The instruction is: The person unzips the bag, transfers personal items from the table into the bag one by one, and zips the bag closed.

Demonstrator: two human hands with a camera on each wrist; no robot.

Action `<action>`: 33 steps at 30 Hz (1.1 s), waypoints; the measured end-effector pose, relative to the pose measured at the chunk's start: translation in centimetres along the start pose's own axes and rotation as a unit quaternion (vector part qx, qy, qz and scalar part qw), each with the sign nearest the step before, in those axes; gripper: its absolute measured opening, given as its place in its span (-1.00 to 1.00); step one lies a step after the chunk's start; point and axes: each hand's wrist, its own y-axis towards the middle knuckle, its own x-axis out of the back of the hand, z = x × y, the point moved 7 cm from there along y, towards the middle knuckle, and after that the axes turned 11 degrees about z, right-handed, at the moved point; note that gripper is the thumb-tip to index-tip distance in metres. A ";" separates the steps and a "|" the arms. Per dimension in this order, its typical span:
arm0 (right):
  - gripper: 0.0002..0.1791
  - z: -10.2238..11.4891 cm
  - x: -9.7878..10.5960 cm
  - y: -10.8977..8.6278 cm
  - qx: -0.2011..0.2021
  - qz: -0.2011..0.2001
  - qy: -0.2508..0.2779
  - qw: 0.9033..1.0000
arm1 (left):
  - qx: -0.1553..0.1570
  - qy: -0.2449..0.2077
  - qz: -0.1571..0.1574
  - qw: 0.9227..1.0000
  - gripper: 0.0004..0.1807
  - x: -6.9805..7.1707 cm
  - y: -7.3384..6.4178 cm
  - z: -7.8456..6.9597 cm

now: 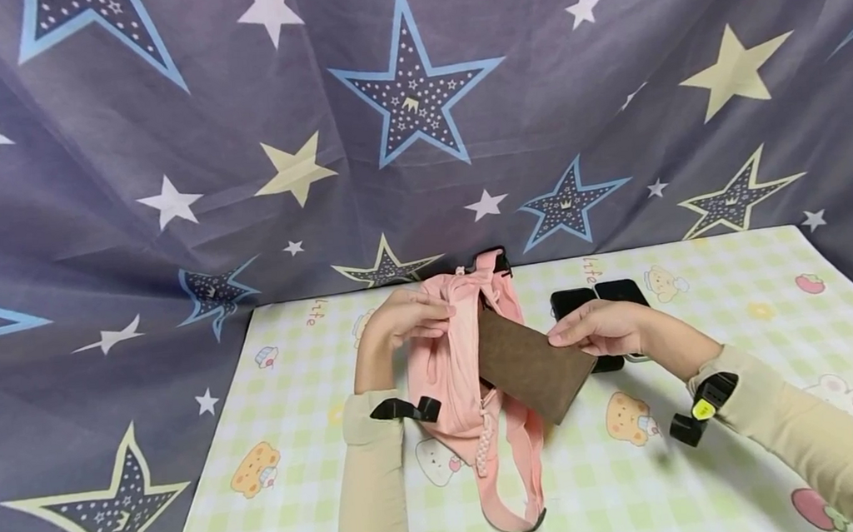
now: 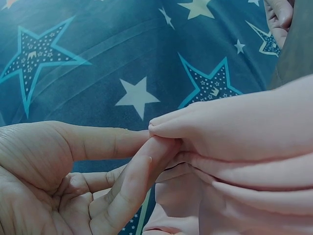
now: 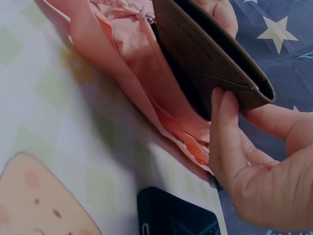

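A pink sling bag (image 1: 442,373) stands on the table with its zipped opening facing right. My left hand (image 1: 410,317) pinches the bag's upper edge between thumb and fingers; in the left wrist view the pink fabric (image 2: 244,127) bunches at the fingertips. With the thumb on one face and fingers on the other, my right hand (image 1: 608,327) grips a brown folded wallet (image 1: 532,366) by its outer end. The wallet's other end sits at the bag's opening, partly hidden by the fabric. A slot shows on the wallet (image 3: 215,63) in the right wrist view.
Two dark phones (image 1: 620,291) lie side by side behind my right hand, partly covered by it. The bag's pink strap (image 1: 502,515) trails toward the front. A checked cloth (image 1: 282,528) covers the table, and a starry curtain (image 1: 233,106) hangs behind.
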 end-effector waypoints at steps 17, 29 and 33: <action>-0.67 -0.3 -0.2 1.6 0.021 -0.052 0.022 0.998 | 0.005 -0.006 -0.002 1.000 -0.84 0.2 -0.2 0.0; -0.70 -0.2 -0.4 1.9 0.027 -0.096 0.032 0.995 | 0.005 -0.007 0.002 1.000 -0.89 0.1 -0.2 -0.1; -0.69 -0.1 -0.5 2.0 0.033 -0.092 0.038 0.994 | 0.004 -0.004 0.002 1.000 -0.92 0.1 -0.3 -0.1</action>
